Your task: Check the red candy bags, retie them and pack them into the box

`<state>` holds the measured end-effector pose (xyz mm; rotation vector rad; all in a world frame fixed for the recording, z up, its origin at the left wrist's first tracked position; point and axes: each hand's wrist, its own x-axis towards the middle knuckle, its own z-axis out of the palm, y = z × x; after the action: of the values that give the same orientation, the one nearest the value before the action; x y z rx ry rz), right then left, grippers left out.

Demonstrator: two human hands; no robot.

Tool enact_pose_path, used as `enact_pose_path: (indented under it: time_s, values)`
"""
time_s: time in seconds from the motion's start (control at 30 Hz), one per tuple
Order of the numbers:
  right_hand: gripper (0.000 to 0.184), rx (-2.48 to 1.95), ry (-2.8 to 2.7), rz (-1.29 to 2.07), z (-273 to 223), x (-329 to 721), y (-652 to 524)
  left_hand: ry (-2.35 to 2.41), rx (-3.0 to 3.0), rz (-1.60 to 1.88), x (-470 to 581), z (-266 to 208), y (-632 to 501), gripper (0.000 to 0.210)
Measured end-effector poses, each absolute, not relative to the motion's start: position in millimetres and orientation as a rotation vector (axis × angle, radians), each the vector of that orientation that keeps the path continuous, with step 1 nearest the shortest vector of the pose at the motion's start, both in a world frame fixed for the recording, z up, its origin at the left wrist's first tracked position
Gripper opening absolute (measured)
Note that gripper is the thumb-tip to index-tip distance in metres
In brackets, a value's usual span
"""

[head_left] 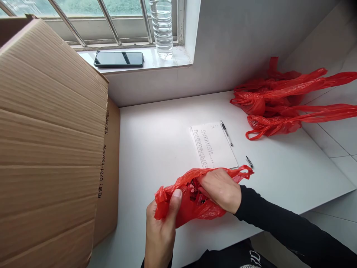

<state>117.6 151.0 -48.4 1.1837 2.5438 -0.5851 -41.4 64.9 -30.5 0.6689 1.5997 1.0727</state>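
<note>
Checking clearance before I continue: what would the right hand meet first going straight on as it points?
Probably the small red items inside the red plastic bag; the right hand reaches into its opening, fingertips hidden, so contact is unclear.

A crumpled, translucent red plastic bag point(185, 210), mouth open, lower centre of frame; small red pieces point(193, 189) inside.

You are in a plain indoor room that looks like a small workroom, though its exact kind is unclear: white tabletop point(150, 141) below a barred window point(111, 24), pale tiles point(338, 139), large cardboard box point(50, 141), handwritten pages point(216, 147), pen point(226, 133), red plastic bag point(186, 211) before you.
</note>
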Motion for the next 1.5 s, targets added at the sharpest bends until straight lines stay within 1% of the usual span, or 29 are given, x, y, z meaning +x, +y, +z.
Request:
enact_pose_path:
  time_s: [0.07, 0.13, 0.33, 0.43, 0.67, 0.83, 0.93, 1.03, 1.13, 1.27, 1.37, 1.43, 1.5]
  values:
    - [0.021, 1.209, 2.573, -0.565, -48.9, 121.9, 148.6, 1.590, 0.622, 1.120, -42.7, -32.3, 63.8, 0.033]
    - [0.022, 1.240, 2.603, -0.540, -48.4, 126.8, 145.2, 1.569, 0.581, 1.145, -46.1, -35.6, 61.7, 0.033]
    - [0.021, 1.332, 2.665, -0.503, -47.6, 127.9, 136.5, 1.446, 0.579, 1.088, -55.8, -42.6, 57.9, 0.033]
    - [0.025, 1.367, 2.676, -0.517, -52.3, 123.5, 134.7, 1.439, 0.557, 1.085, -56.0, -42.9, 57.5, 0.033]
    - [0.017, 1.258, 2.722, -0.697, -63.3, 116.8, 135.2, 1.416, 0.504, 1.185, -57.1, -51.8, 52.2, 0.023]
    - [0.012, 1.247, 2.720, -0.778, -67.4, 113.9, 137.4, 1.438, 0.482, 1.199, -57.7, -52.8, 52.4, 0.028]
    - [0.008, 1.230, 2.718, -0.811, -62.9, 117.7, 136.3, 1.453, 0.456, 1.226, -58.3, -50.9, 51.9, 0.025]
    - [0.013, 1.222, 2.726, -0.849, -54.2, 125.4, 133.4, 1.467, 0.409, 1.244, -57.1, -47.7, 51.3, 0.020]
    - [0.018, 1.299, 2.751, -0.955, -45.2, 133.2, 130.4, 1.500, 0.330, 1.243, -52.6, -41.1, 52.4, 0.023]
    - [0.015, 1.417, 2.761, -1.153, -36.2, 137.8, 129.5, 1.504, 0.287, 1.242, -45.8, -30.6, 56.2, 0.030]
    - [0.012, 1.327, 2.718, -1.243, -32.2, 137.1, 131.1, 1.505, 0.275, 1.247, -44.8, -27.9, 57.0, 0.029]
    - [0.015, 1.231, 2.674, -1.173, -32.0, 135.6, 132.5, 1.518, 0.277, 1.237, -46.4, -30.1, 55.2, 0.030]
    - [0.019, 1.203, 2.638, -1.024, -35.3, 133.3, 133.6, 1.527, 0.289, 1.223, -48.3, -33.8, 52.7, 0.030]
